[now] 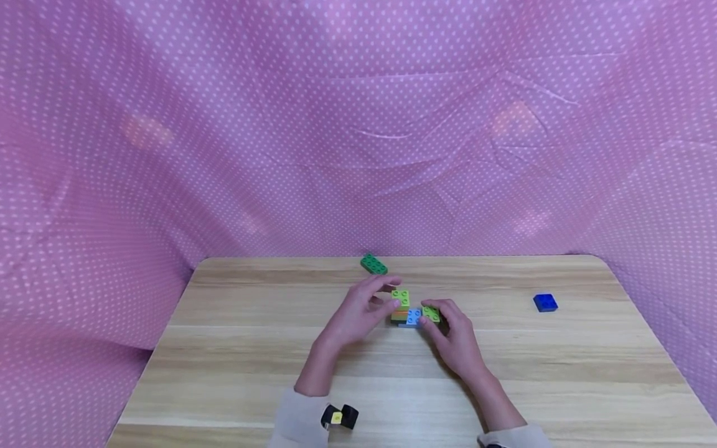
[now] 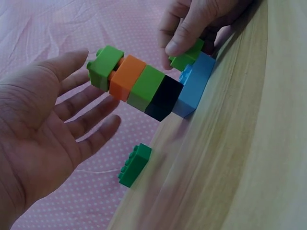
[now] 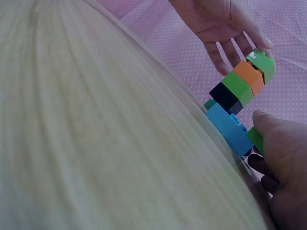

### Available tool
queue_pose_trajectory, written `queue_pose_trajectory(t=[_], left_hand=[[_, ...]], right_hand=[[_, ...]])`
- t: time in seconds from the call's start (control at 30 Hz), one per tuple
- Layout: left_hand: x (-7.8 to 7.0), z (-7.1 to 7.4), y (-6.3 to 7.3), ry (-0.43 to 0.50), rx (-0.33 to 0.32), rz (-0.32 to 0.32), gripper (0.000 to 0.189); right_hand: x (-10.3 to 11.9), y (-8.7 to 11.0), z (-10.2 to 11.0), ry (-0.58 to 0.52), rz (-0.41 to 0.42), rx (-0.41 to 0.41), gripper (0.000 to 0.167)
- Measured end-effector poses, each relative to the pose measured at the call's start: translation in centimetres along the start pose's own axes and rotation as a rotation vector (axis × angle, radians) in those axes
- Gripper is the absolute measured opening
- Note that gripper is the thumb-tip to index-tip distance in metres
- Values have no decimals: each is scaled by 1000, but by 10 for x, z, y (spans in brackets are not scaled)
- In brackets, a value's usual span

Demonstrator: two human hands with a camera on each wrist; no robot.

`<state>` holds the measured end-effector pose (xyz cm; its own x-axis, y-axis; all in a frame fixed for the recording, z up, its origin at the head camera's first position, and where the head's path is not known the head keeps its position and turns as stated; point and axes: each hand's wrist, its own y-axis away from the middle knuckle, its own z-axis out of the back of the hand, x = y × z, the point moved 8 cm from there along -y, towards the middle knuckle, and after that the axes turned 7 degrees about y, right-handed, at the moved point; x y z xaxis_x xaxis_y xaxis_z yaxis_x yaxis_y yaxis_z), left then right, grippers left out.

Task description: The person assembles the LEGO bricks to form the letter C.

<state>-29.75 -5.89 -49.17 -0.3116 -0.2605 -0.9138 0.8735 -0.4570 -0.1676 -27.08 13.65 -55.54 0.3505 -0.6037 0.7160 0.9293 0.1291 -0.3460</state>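
Note:
A stack of toy building blocks stands on the table. Its long light blue block (image 2: 195,86) lies at the bottom. On one end rise a black block (image 2: 164,97), a green block (image 2: 146,88), an orange block (image 2: 127,77) and, on top, a light green block (image 1: 400,300), which looks tilted with a small gap beneath. My left hand (image 1: 354,313) is spread beside that top block, fingers extended; whether they touch it I cannot tell. At the blue block's other end, my right hand (image 1: 458,339) pinches another light green block (image 1: 431,313) between thumb and fingers.
A dark green block (image 1: 373,264) lies near the table's back edge, beyond my left hand. Further right sits a dark blue block (image 1: 546,303). Pink dotted cloth (image 1: 358,155) hangs behind and around the wooden table (image 1: 235,348).

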Motion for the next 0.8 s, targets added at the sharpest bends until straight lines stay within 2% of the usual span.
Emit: queue_pose_trajectory(t=[0.23, 0.4, 0.63, 0.8], left_hand=[[7, -6, 2, 55, 31, 63, 35], [9, -7, 2, 57, 30, 77, 33], [13, -9, 3, 121, 26, 135, 33], [13, -8, 3, 131, 10, 151, 34]], right_hand=[[-1, 0, -1, -2, 5, -1, 33], [-1, 0, -1, -8, 3, 0, 33], [-1, 0, 0, -8, -8, 7, 34], [-2, 0, 0, -8, -9, 5, 33]])
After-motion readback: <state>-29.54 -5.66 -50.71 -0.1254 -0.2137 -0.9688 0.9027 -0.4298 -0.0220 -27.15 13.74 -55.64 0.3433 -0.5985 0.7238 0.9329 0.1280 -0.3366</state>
